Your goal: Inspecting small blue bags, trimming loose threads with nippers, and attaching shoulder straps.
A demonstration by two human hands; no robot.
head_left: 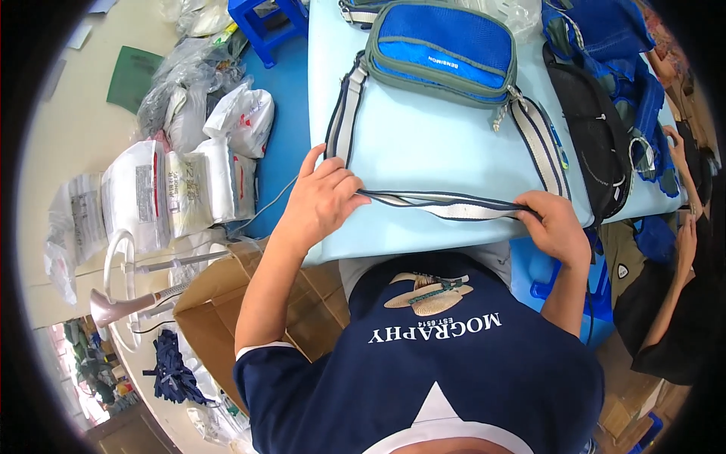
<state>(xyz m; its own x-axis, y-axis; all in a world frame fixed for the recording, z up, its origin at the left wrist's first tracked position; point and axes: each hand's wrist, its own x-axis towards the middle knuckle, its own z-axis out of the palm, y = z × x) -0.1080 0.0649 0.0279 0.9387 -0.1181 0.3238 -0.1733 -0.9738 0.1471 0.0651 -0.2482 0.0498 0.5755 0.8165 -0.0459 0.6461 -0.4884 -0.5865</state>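
A blue shoulder bag (442, 53) with grey-green trim lies near the far edge of the light-blue table (431, 144). Its white strap (461, 208) with dark edges loops down both sides of the bag toward me. My left hand (327, 193) is closed round the strap at the loop's near left corner. At the near right corner, my right hand (556, 223) pinches the strap between thumb and fingers. Between both hands the strap runs across the table's near edge, slightly twisted and doubled toward the left. A small cord pull (499, 117) hangs by the bag's right strap clip.
To the right lie a black bag (590, 136) and blue bags (635, 98), with another person's hands (684, 234) beyond. Plastic-wrapped packs (136, 193) and a blue stool (268, 26) stand left. An open cardboard box (227, 303) sits by my left arm.
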